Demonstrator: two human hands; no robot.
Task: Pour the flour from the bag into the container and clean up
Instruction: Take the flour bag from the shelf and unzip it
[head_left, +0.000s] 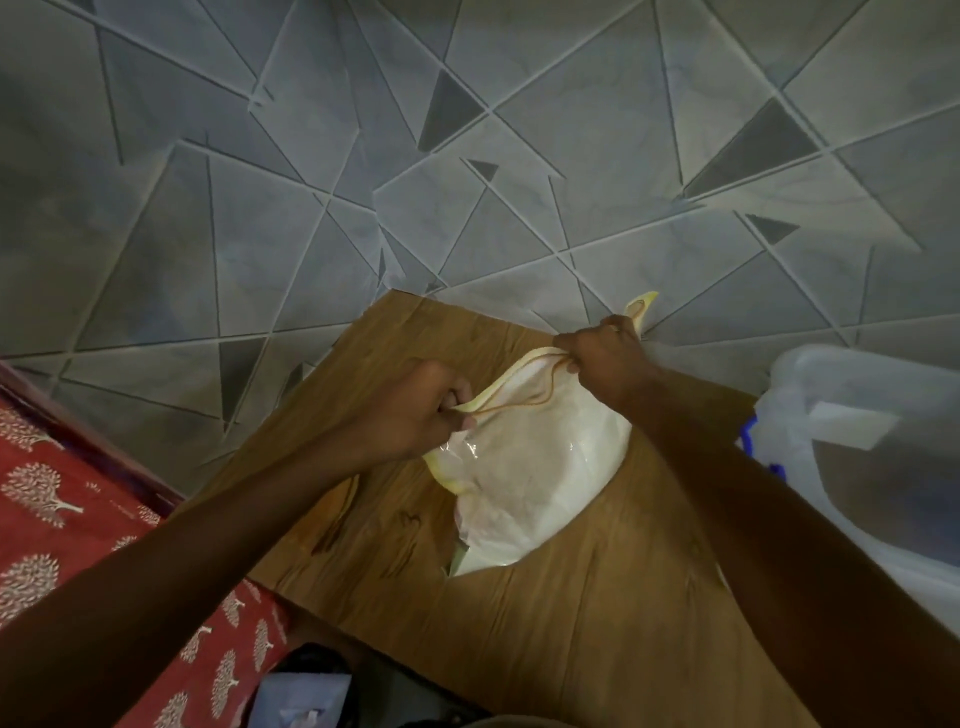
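Note:
A clear plastic bag of white flour (524, 483) lies on a wooden table (597, 634). Its yellowish top edge is stretched between both hands, and a thin orange thread or band loops across it. My left hand (415, 410) pinches the left end of that edge. My right hand (605, 351) grips the bunched right end, with a twist of plastic sticking up behind the knuckles. A translucent plastic container (878, 467) with a blue part at its left side stands at the right edge of the table.
A grey tiled floor (467, 156) with a triangle pattern lies beyond the table. A red cloth (78, 545) with white tree prints lies at the lower left. A dark object with something pale blue (306, 691) sits below the table's near edge.

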